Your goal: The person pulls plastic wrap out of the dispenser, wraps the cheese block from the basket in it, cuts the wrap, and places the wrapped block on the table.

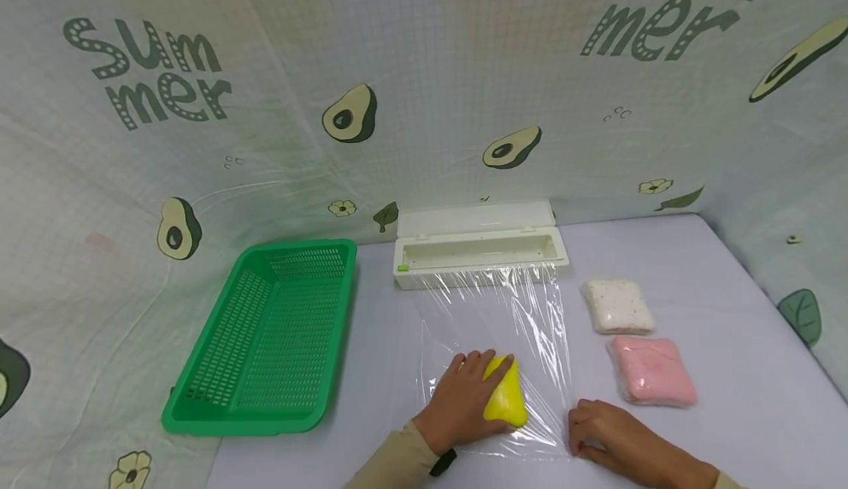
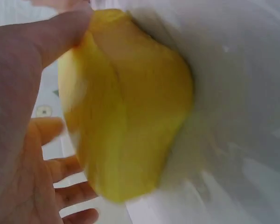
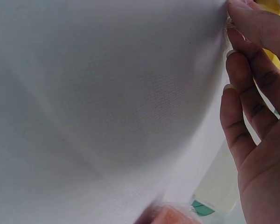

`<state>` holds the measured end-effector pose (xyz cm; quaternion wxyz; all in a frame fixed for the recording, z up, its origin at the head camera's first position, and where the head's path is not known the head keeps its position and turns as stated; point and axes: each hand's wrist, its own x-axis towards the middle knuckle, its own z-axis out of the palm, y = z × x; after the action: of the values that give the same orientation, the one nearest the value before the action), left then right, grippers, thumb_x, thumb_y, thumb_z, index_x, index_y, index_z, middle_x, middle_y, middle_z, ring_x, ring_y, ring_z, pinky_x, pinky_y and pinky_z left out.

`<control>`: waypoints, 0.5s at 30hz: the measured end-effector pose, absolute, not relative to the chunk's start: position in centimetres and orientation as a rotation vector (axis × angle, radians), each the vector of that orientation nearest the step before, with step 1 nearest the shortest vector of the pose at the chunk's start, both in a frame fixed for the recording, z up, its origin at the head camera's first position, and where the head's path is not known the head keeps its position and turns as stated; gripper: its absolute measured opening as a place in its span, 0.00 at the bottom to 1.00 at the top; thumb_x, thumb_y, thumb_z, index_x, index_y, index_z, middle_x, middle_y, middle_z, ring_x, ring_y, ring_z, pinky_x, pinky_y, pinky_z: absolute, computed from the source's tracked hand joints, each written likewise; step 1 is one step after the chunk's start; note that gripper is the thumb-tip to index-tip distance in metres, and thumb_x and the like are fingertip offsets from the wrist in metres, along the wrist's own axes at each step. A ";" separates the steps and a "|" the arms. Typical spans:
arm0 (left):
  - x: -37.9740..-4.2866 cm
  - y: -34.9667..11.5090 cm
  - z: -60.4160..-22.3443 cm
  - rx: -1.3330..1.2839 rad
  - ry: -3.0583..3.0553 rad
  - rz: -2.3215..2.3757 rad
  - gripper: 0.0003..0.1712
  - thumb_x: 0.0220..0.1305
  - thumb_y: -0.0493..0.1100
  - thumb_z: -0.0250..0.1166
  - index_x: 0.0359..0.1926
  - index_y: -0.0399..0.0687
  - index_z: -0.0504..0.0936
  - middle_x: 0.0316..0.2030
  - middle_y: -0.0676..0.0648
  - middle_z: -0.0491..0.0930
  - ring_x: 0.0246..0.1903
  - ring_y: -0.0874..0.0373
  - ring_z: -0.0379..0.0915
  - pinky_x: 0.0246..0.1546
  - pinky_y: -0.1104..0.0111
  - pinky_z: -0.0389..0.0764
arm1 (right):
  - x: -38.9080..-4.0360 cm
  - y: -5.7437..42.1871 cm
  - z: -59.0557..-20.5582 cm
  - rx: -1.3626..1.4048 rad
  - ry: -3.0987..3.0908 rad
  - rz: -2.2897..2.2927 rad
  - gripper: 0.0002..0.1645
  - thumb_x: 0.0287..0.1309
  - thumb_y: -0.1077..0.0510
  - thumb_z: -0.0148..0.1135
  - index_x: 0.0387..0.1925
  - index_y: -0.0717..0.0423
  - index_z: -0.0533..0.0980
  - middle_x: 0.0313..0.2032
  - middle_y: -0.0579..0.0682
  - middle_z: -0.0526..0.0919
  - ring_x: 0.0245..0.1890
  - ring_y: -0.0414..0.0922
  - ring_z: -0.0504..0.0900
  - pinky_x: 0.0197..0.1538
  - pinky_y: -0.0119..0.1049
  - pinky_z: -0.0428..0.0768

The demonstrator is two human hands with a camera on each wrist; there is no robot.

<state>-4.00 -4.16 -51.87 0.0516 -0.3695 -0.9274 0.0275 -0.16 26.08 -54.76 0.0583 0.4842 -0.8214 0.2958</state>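
A smooth yellow block with rounded edges (image 1: 508, 399) lies on a sheet of clear cling film (image 1: 478, 327) spread on the table. My left hand (image 1: 458, 399) holds it from the left, thumb at the near end and fingers at the far side. Up close in the left wrist view, the yellow block (image 2: 130, 112) fills the middle, the thumb against one end. At the film's near right corner, my right hand (image 1: 612, 434) pinches the edge between thumb and forefinger. The film runs back to a white cling film dispenser (image 1: 480, 278), whose lid stands raised.
A green perforated basket (image 1: 331, 371) stands on the left. To the right lie a white speckled block (image 1: 619, 306) and a pink block (image 1: 654, 371), both wrapped in clear film. A printed cloth (image 1: 424, 69) hangs behind the table.
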 end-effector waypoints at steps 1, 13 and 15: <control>-4.0 -4.7 -51.8 -1.119 -2.842 0.040 0.62 0.55 0.83 0.67 0.82 0.58 0.62 0.71 0.49 0.72 0.63 0.55 0.72 0.65 0.61 0.72 | -0.1 26.1 -54.8 1.464 -2.484 0.896 0.19 0.43 0.61 0.82 0.31 0.35 0.83 0.35 0.28 0.79 0.37 0.28 0.74 0.43 0.17 0.68; -0.8 -12.5 -51.4 -1.228 -2.932 -0.026 0.46 0.45 0.79 0.77 0.54 0.57 0.73 0.47 0.57 0.69 0.47 0.61 0.66 0.52 0.68 0.71 | -0.2 26.1 -54.7 1.469 -2.470 0.857 0.20 0.41 0.61 0.82 0.31 0.35 0.82 0.35 0.28 0.79 0.37 0.28 0.73 0.43 0.19 0.67; -0.4 -13.2 -51.7 -1.263 -2.933 0.001 0.41 0.47 0.76 0.78 0.52 0.58 0.75 0.44 0.58 0.68 0.44 0.62 0.64 0.50 0.70 0.70 | -0.2 26.1 -54.7 1.469 -2.476 0.864 0.20 0.41 0.61 0.82 0.31 0.35 0.82 0.35 0.28 0.79 0.37 0.28 0.73 0.43 0.19 0.67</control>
<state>-0.39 -13.16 -51.74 -0.0256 -0.3954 -0.9182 0.0003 -0.23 26.08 -54.69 0.0678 0.4875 -0.8219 0.2867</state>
